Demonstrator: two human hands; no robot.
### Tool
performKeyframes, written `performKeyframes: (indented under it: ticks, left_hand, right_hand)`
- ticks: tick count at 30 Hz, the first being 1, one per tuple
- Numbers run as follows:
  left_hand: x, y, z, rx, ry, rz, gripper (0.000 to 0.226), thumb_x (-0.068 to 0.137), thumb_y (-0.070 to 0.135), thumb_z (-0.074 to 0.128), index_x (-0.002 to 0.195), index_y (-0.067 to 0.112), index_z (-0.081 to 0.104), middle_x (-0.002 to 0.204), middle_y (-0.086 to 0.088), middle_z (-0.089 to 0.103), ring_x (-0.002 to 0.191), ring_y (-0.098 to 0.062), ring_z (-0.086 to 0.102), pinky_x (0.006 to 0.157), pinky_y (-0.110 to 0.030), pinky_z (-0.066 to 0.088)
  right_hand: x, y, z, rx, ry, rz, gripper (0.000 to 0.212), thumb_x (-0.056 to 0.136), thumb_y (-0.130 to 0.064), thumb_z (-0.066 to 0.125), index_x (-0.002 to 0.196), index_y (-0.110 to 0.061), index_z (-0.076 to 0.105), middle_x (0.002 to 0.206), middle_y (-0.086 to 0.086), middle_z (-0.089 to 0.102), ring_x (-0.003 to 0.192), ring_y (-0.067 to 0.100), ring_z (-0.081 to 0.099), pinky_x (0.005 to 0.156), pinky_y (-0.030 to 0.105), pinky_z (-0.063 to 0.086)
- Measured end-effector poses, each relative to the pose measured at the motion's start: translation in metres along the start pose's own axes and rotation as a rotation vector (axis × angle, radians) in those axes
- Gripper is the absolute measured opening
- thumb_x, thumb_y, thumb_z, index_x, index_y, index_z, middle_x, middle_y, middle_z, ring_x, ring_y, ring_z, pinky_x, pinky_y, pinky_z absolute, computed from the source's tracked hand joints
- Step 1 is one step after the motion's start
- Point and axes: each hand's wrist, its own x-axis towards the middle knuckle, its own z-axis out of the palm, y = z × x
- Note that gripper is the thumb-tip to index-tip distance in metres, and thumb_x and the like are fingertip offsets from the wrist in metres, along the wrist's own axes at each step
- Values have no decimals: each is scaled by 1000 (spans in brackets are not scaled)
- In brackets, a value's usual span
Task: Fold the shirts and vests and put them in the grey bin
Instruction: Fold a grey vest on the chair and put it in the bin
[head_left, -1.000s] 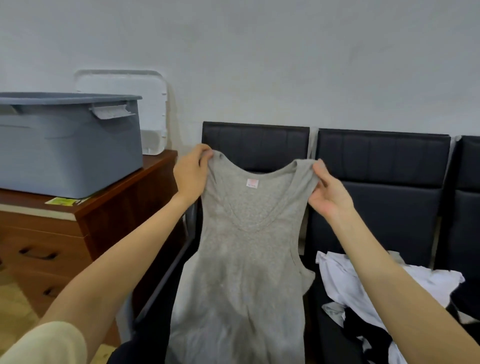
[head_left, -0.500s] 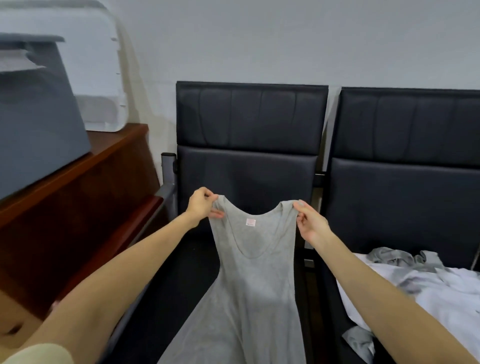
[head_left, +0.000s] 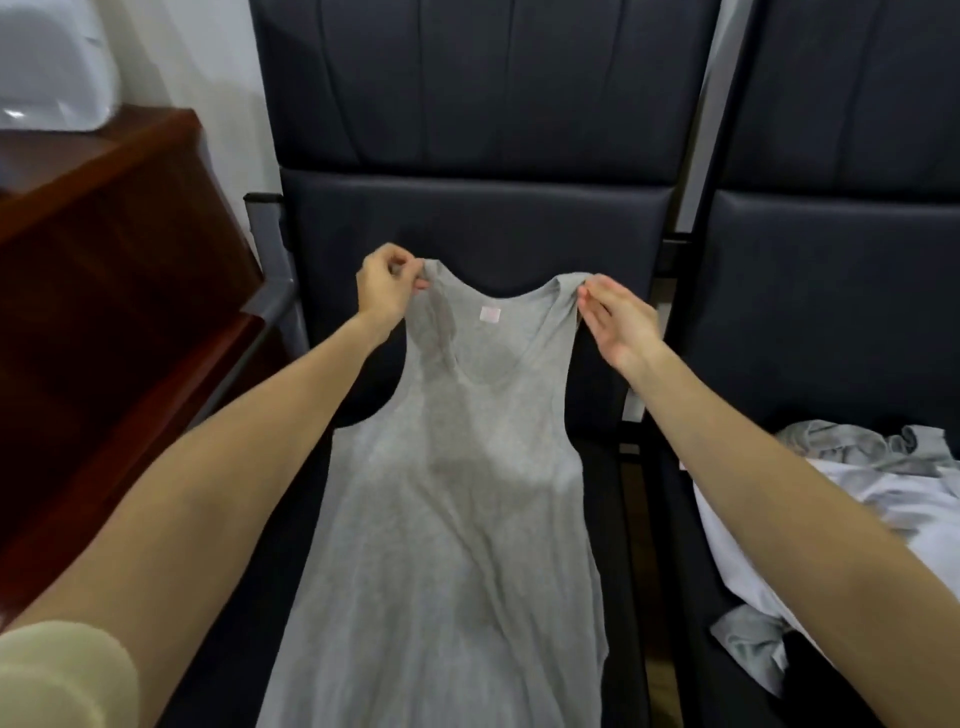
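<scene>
1. The grey vest is spread out lengthwise over the seat of the dark chair, neckline towards the backrest, hem running down out of the bottom of the view.
2. The left hand pinches the vest's left shoulder strap, fingers curled in around the fabric, thumb against fingertips.
3. The right hand is at the right shoulder strap, thumb and forefinger nipping the edge of the strap, the other fingers stretched loosely alongside.
4. Both straps sit lifted a little at the hands, while the body of the vest lies flat with soft creases down the middle.
5. A small pale label shows inside the back of the neckline, facing up.
6. On the neighbouring chair to the right lies a heap of clothes, white and grey pieces tumbled together, well apart from the vest.
7. To the left stands a dark wooden cabinet, just beside the chair's armrest.
8. A white object rests at the cabinet's far end against the wall; it is blurred.
</scene>
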Motion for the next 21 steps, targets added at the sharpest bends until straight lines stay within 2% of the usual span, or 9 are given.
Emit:
performKeyframes:
  ticks: [3,5,8,12,15,18,21]
  left_hand:
    - [-11,-21,1,48,-30,-42,17,92,9,63,77,17,60,78,-1,65,77,-21,70,79,-36,59]
    - [-20,-32,-1,58,-39,-76,15,92,9,64,79,17,61,80,-2,66,75,-18,70,79,-35,59]
    - [-35,-43,-9,79,-79,-103,8,91,10,65,84,13,62,81,-3,67,73,-16,69,78,-32,59]
    - [-65,-47,-29,86,-95,-116,7,91,14,66,93,8,65,82,-2,65,78,-17,68,64,-20,56]
    - [-103,-49,-52,67,-136,-147,6,90,16,67,91,10,65,87,-7,67,80,-19,69,68,-28,58]
    - [-152,-52,-75,53,-174,-162,3,90,16,67,89,13,66,85,-5,67,74,-13,68,66,-26,58]
    - [-201,-58,-94,84,-211,-144,8,90,15,67,93,8,67,82,-1,66,69,-5,66,63,-20,56]
  right_hand:
    - [-8,20,-6,-135,16,41,18,84,3,70,100,-3,66,88,11,72,85,16,70,76,24,58]
    - [-13,32,-11,-195,31,76,17,84,2,69,100,-4,66,94,11,71,89,16,70,81,24,57]
    - [-23,41,-18,-241,59,118,21,82,0,73,102,-2,68,97,13,72,89,17,71,78,24,57]
    - [-54,43,-20,-238,54,169,24,75,-7,81,96,0,71,91,12,73,86,18,72,78,26,57]
    - [-89,47,-26,-273,49,243,16,78,-3,77,90,0,67,90,14,69,81,19,71,74,25,57]
    - [-129,58,-40,-236,79,344,8,83,1,69,88,1,63,99,16,64,77,20,70,66,24,58]
    - [-168,72,-59,-309,72,384,17,85,-1,69,99,1,61,102,17,67,76,20,72,66,27,59]
